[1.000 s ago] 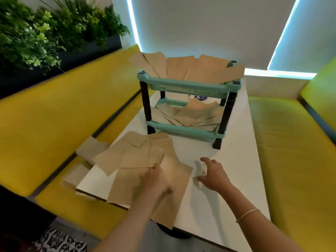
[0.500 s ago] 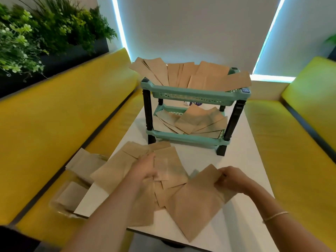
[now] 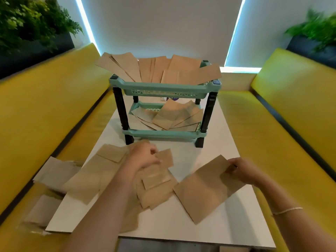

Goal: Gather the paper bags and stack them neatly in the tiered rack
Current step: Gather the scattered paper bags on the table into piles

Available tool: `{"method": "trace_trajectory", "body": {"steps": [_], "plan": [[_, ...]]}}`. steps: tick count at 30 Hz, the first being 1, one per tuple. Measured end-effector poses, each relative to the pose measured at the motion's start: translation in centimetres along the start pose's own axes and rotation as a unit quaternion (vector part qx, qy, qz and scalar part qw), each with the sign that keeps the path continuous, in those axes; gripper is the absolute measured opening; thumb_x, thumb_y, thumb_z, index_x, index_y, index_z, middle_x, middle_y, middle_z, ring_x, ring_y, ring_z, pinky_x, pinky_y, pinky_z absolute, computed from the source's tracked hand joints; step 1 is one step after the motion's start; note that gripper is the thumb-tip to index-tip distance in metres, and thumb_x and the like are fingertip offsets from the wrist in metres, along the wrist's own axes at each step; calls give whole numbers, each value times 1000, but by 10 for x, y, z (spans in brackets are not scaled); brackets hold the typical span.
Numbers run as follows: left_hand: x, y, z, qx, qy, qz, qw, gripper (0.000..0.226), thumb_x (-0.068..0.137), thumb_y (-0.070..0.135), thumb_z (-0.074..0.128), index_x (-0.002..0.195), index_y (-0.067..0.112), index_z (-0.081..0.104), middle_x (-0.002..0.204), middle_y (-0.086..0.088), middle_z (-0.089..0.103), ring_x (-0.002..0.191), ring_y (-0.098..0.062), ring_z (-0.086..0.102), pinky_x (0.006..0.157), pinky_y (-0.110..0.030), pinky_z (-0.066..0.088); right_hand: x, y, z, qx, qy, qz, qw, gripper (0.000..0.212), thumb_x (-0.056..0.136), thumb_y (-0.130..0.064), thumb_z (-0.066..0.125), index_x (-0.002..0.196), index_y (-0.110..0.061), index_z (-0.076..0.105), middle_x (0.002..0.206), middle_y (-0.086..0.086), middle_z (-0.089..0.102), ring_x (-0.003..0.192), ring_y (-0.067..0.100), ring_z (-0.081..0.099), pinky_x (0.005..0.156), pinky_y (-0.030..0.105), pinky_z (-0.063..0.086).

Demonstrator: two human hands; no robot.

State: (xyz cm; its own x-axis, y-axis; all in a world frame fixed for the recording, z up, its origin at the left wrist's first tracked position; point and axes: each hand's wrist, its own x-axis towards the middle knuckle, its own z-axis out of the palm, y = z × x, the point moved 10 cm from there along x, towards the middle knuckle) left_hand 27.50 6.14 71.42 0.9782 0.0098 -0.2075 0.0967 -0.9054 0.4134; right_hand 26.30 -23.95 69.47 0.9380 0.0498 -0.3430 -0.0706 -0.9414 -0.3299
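My right hand (image 3: pixel 241 172) is pinching a bag (image 3: pixel 205 190) by its far corner; my left hand (image 3: pixel 143 157) is gripping the pile (image 3: pixel 154 186). The rack (image 3: pixel 164 88) is sitting straight ahead.

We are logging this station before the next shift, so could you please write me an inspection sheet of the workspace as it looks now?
Surface: white table, bare near the right edge.
Job's things: teal tiered rack with bags fanned untidily in the top tier and bottom tier; loose pile of paper bags at the table's left; one large bag at the right.
Clutter: bags on the left bench, blurred.
Grippers: left hand grips bags in the pile; right hand pinches the large bag's corner.
Cables: nothing seen.
Surroundings: yellow benches, plants, lit wall strips.
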Motion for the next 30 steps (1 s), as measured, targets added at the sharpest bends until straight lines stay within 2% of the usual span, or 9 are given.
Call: {"method": "trace_trajectory", "body": {"steps": [2, 3, 5, 8, 11, 15, 20, 26, 30], "plan": [[-6, 35, 3, -141, 1, 26, 990, 17, 79, 36, 72, 76, 26, 58, 68, 12, 52, 65, -6, 49, 55, -21, 35, -3, 28, -17, 21, 38, 34, 998, 34, 88, 0, 48, 112, -15, 66, 107, 6, 67, 96, 21, 61, 81, 28, 50], [-8, 53, 5, -198, 11, 38, 979, 15, 80, 36, 71, 79, 26, 60, 68, 11, 55, 65, -7, 51, 57, -23, 39, -7, 45, -27, 41, 69, 57, 995, 35, 88, 2, 47, 114, -12, 65, 109, 9, 67, 98, 23, 61, 84, 31, 50], [-12, 86, 10, -291, 44, 47, 955, 17, 82, 36, 68, 92, 23, 62, 82, 6, 64, 76, -10, 59, 66, -26, 49, -16, 84, -49, 81, 147, 103, 980, 34, 89, 3, 46, 113, -9, 66, 111, 13, 66, 97, 26, 60, 82, 35, 51], [-16, 130, 32, -357, 77, 40, 930, 30, 85, 30, 66, 112, 17, 60, 100, 2, 64, 92, -15, 60, 77, -30, 52, -41, 148, -80, 97, 265, 191, 940, 37, 88, -2, 45, 114, -16, 66, 109, 12, 65, 95, 29, 59, 66, 29, 44], [-20, 163, 61, -398, 86, 23, 913, 34, 85, 25, 66, 118, 16, 59, 105, -2, 64, 99, -20, 60, 88, -42, 52, -53, 200, -87, 68, 304, 224, 923, 40, 82, -1, 46, 110, -19, 68, 102, 12, 66, 93, 32, 60, 65, 31, 46], [-17, 206, 97, -402, 79, 10, 912, 39, 87, 25, 65, 123, 14, 56, 113, -4, 63, 104, -21, 59, 90, -45, 52, -39, 259, -53, 34, 227, 220, 948, 43, 82, -2, 44, 113, -23, 66, 104, 10, 67, 91, 30, 62, 69, 35, 55], [-15, 232, 128, -417, 102, -18, 903, 39, 85, 21, 66, 121, 10, 57, 118, -8, 64, 107, -25, 61, 93, -48, 50, -16, 291, 24, -4, 76, 155, 985, 35, 88, -2, 45, 113, -14, 65, 113, 12, 63, 98, 28, 59, 70, 29, 47], [-18, 243, 151, -401, 117, -43, 908, 35, 85, 23, 67, 116, 11, 58, 110, -6, 65, 100, -24, 63, 86, -45, 55, -2, 303, 121, -64, -65, 101, 991, 39, 94, -9, 37, 124, -22, 59, 126, 7, 57, 113, 25, 56, 87, 34, 48], [-20, 247, 161, -383, 114, -50, 915, 32, 85, 23, 67, 115, 13, 60, 104, -3, 66, 95, -20, 63, 83, -41, 56, -1, 296, 160, -93, -131, 43, 986, 46, 93, -6, 39, 132, -25, 52, 129, 5, 58, 116, 22, 56, 89, 31, 46]]}}
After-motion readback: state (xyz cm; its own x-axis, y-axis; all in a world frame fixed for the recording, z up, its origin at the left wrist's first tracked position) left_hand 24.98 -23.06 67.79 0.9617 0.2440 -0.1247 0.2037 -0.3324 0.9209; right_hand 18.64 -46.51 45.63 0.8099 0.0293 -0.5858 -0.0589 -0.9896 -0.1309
